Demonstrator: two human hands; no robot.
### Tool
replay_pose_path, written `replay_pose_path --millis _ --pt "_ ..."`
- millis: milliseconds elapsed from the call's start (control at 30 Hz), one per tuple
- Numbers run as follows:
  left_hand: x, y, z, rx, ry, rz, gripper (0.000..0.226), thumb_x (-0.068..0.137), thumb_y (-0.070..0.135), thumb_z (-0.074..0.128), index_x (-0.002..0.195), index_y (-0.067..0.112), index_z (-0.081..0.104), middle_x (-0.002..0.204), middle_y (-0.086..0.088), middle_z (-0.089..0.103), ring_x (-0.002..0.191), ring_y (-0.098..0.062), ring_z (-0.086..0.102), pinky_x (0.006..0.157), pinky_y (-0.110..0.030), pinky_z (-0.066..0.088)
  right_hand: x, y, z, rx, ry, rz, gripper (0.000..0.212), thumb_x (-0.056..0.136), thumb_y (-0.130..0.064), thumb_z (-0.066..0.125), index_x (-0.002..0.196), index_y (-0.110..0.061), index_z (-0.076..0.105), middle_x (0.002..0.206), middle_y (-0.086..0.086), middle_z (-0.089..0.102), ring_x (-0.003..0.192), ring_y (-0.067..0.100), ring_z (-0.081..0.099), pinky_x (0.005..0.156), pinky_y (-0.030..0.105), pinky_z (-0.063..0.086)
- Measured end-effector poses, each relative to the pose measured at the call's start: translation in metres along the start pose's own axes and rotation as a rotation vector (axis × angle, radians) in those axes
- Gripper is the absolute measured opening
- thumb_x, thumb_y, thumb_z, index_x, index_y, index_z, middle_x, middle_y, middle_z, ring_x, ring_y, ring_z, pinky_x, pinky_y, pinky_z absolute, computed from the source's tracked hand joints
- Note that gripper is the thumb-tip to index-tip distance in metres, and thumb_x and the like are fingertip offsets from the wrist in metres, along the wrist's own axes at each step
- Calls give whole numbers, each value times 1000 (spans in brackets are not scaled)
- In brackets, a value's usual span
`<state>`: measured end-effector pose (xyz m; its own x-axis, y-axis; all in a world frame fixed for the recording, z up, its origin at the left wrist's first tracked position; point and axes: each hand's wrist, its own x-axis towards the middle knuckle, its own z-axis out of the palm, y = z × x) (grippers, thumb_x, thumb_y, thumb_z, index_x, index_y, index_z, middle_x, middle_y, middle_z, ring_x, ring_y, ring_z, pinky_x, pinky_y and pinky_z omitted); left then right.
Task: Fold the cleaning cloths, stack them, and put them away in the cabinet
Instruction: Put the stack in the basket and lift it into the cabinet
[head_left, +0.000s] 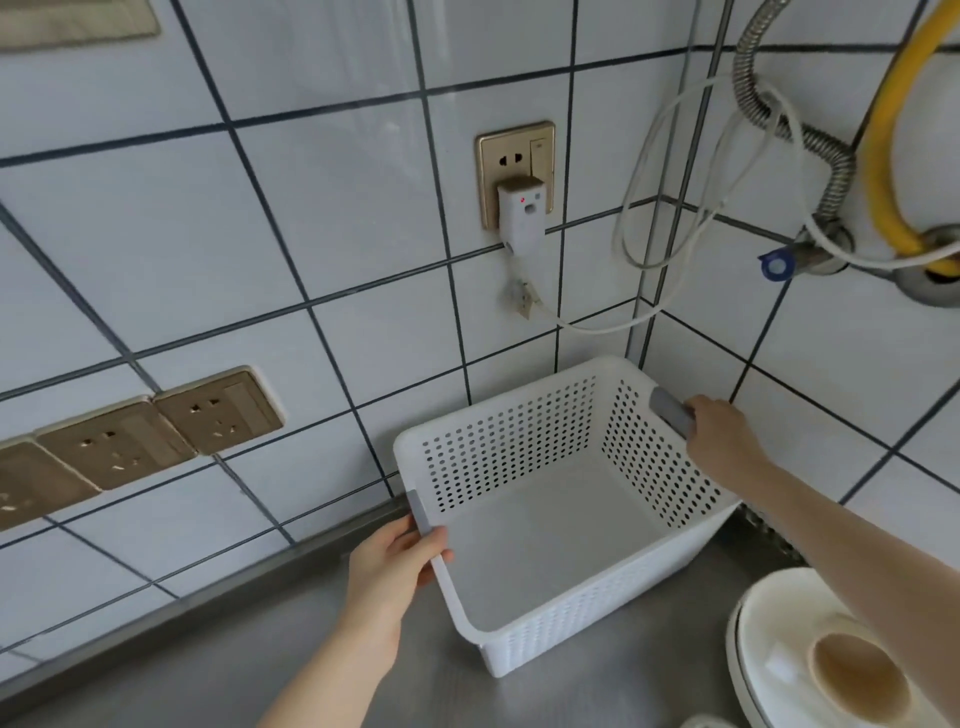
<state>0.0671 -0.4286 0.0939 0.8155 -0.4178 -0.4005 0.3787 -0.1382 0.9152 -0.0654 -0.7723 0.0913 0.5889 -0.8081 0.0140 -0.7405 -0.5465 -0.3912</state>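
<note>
While gold wall sockets (140, 441) lined the tiled wall at far left, the left hand (392, 561) gripped the grey left handle (420, 512) of an empty white perforated basket (550, 613) on the steel counter (218, 670). The right hand (719, 441) clasped its right handle (670, 410). White dishes (779, 623) sat at far right. No cloths showed.

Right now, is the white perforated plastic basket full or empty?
Empty: the white perforated plastic basket shows only its bare floor, held by the left hand and right hand.
</note>
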Motion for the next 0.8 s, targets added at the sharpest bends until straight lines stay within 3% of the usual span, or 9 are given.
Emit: replay_pose_path --millis 133,233,367,533,633,733,800 --pt "-26 0 -42 2 14 16 21 81 7 70 102 12 71 95 -7 75 81 -21 68 87 -42 53 -35 -21 6 14 -50 3 31 91 -2 49 122 0 52 103 18 62 84 28 58 68 34 48" --pt "-49 2 -77 -20 47 28 23 81 9 71 103 13 71 95 -7 75 83 -22 66 87 -43 52 -64 -44 8 54 -78 8 30 93 -4 46 123 -2 51 94 13 60 74 23 55 54 28 40" --pt "-86 2 -131 -97 114 9 24 79 9 73 102 14 71 96 -8 75 87 -25 64 91 -46 50 -113 -91 11 100 -71 -44 27 95 -9 49 120 -3 55 87 6 54 63 12 49 48 19 31" --pt "-126 -9 -205 -218 180 -32 31 79 11 73 109 16 69 97 -7 73 90 -25 63 82 -38 52 -172 -146 23 153 -139 -83 24 94 -14 52 116 -5 57 89 7 60 66 14 55 48 21 38" --pt "-146 -18 -247 -240 212 -34 33 81 12 71 114 15 68 91 -7 69 83 -22 60 73 -33 49 -204 -177 35 131 -180 -112 26 94 -18 50 115 -6 57 91 7 62 77 23 61 59 30 47" --pt "-159 -32 -285 -243 247 -40 28 81 15 72 108 19 70 92 -7 70 83 -22 61 73 -34 49 -231 -205 47 121 -214 -125 28 93 -16 50 119 -6 56 99 8 64 88 28 61 77 41 53" --pt "-164 -39 -307 -237 268 -48 25 81 16 72 105 20 71 96 -9 71 87 -24 63 76 -36 51 -246 -221 55 126 -236 -122 29 93 -15 49 120 -6 56 103 10 65 90 28 61 81 44 53"
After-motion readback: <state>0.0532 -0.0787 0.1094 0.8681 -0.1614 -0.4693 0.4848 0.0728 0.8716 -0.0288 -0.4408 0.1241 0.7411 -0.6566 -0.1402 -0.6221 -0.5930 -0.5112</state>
